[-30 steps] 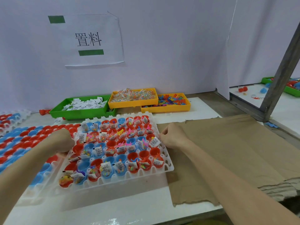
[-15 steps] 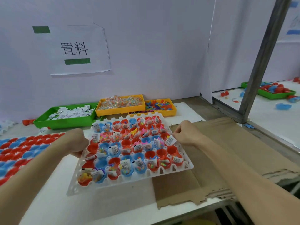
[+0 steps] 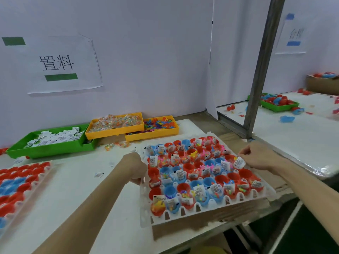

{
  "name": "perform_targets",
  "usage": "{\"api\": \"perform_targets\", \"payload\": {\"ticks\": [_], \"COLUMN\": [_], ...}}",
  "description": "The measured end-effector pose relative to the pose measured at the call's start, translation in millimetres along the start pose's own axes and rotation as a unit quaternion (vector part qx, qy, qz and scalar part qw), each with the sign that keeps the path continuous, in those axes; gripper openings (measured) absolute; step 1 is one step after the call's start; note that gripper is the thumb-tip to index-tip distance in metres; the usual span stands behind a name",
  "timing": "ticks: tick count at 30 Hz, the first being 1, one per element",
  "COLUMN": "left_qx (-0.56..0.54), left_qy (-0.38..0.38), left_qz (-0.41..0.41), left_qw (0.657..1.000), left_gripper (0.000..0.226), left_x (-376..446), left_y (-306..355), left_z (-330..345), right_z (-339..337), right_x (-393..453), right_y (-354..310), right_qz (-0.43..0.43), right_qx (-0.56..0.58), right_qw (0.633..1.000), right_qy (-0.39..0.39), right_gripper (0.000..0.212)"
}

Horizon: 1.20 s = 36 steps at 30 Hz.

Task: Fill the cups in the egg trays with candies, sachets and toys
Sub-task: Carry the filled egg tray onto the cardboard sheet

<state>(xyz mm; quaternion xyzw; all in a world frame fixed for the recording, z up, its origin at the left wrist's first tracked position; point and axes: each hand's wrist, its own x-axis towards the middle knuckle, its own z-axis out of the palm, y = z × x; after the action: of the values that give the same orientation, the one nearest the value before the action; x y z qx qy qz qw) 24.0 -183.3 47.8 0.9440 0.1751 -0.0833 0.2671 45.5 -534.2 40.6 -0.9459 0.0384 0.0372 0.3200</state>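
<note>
The filled egg tray [image 3: 205, 210] is held at both side edges and sits partly on a stack of cardboard sheets [image 3: 211, 226] at the right end of the surface [image 3: 113, 208]. The left hand [image 3: 136, 168] is curled round the tray's left rim, and the right hand [image 3: 256, 158] is pinched on the right rim, its fingertips [image 3: 241, 156] just beside a white sachet [image 3: 239, 162] that stands out of a cup. Most red and blue cups [image 3: 185, 187] in this tray appear to be loaded with sachets, candies or small toys, though a few red ones look bare from this angle. A second tray [image 3: 34, 182] of unfilled cups lies at the left edge of the surface. Behind are seen the green bin of sachets [image 3: 51, 149], the yellow bin of candies [image 3: 115, 132] and the yellow bin of toys [image 3: 152, 135].

The step in hand is judged to be the setting aside of this finished tray. It should be kept level, since the cups are open-topped and the sachets stand loose and tall; any tilt is likely to spill them. The thin plastic tray is expected to flex, so both rims should be lifted evenly and the tray lowered squarely onto the cardboard, not left overhanging the front edge. The seemingly bare cups are worth checking before release.
</note>
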Motion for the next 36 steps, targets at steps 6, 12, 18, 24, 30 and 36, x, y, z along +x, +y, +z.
{"api": "perform_targets", "payload": {"ticks": [6, 12, 18, 24, 30, 36], "left_qx": [-0.029, -0.001, -0.03, -0.11, -0.043, -0.022], "left_qy": [-0.034, -0.023, -0.02, -0.022, 0.021, 0.009], "left_qz": [-0.003, -0.001, 0.003, -0.002, 0.017, 0.006], "left_qw": [0.999, 1.0, 0.999, 0.994, 0.999, 1.0], "left_gripper": [0.011, 0.015, 0.012, 0.02, 0.025, 0.029], "left_x": [-8.8, -12.1, -14.2, -18.7, -13.7, -10.4], "left_y": [15.7, 18.2, 16.7, 8.5, -2.4, 3.7], "left_z": [22.6, 33.7, 39.3, 37.8, 37.3, 39.3], "right_z": [-11.5, -8.0, -4.3, -9.5, -26.5, -25.1], "right_x": [2.6, 15.5, 21.2, 21.6, 15.7, 16.6], "right_y": [30.9, 40.8, 50.1, 64.4, 80.5, 79.8], "right_qz": [0.029, 0.04, 0.036, 0.07, 0.12, 0.162], "right_qx": [0.011, 0.0, 0.004, 0.033, -0.121, -0.128], "right_qw": [1.0, 0.999, 0.999, 0.997, 0.982, 0.977], "right_qy": [-0.002, -0.007, -0.011, 0.025, 0.083, 0.043], "right_gripper": [0.023, 0.025, 0.026, 0.022, 0.026, 0.042]}}
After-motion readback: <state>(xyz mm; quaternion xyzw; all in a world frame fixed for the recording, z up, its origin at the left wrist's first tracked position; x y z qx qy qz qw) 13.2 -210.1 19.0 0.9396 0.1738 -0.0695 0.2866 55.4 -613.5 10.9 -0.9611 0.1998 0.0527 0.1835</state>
